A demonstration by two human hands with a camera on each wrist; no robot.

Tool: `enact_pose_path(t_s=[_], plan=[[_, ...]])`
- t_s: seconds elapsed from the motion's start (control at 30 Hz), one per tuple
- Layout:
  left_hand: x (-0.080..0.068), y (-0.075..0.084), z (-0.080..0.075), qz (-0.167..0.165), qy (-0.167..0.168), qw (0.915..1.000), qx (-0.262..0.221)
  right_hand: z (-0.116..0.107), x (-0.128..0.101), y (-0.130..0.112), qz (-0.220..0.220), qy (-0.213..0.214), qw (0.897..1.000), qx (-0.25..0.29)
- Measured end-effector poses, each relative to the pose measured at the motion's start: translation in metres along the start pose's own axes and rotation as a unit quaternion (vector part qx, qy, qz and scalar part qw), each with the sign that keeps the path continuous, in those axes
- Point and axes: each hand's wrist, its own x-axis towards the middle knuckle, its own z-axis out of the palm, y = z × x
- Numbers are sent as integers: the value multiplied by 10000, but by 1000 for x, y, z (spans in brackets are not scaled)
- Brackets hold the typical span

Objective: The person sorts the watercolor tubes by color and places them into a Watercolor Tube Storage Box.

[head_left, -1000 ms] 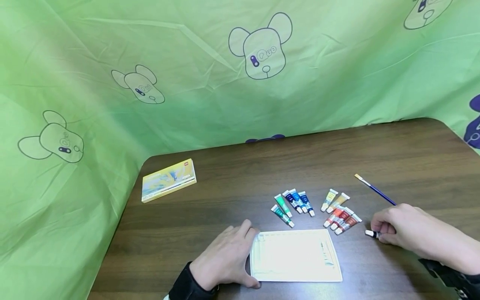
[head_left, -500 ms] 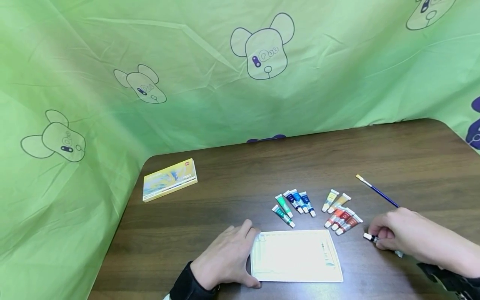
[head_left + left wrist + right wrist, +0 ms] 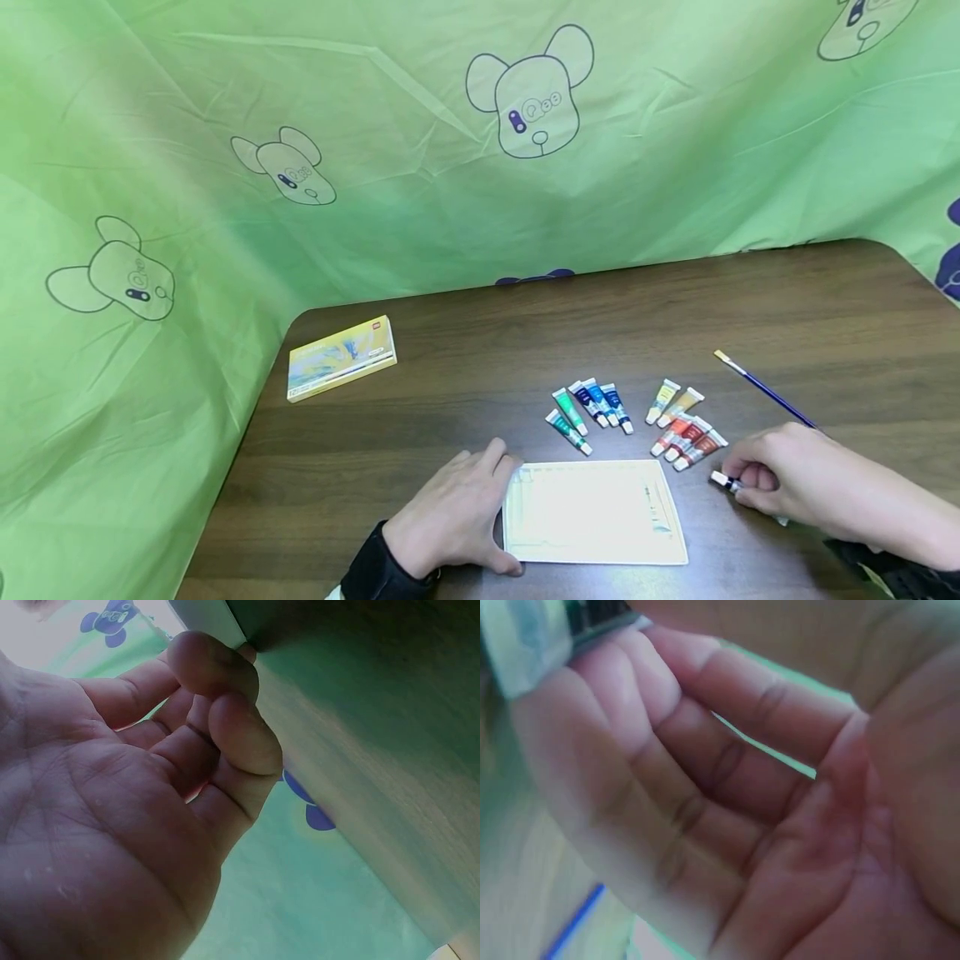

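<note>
Craft corner, paint tubes [image 3: 678, 427], table [image 3: 480, 350] (cloth-draped)

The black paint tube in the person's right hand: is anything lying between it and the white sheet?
Nothing visible. The right hand holds the black paint tube beside the white sheet, with only bare table between them. The red tubes lie farther back.

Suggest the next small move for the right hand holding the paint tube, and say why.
Probably carry the paint tube left over the white tray. The right hand grips it just beside the tray's right edge, cap pointing that way, while the left hand rests at the tray's left edge.
</note>
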Motion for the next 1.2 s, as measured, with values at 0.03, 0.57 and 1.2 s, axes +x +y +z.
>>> enact_pose_path(t_s=[0.03,0.57,1.2], plan=[[0,0,0,4,3,10000,2,2,1,-3,-115,129,9998,30],[1,0,2,-1,-19,10000,-4,33,38,-76,2158,204,9714,965],[1,1,-1,0,0,10000,72,51,54,-110,2960,-228,9549,-95]])
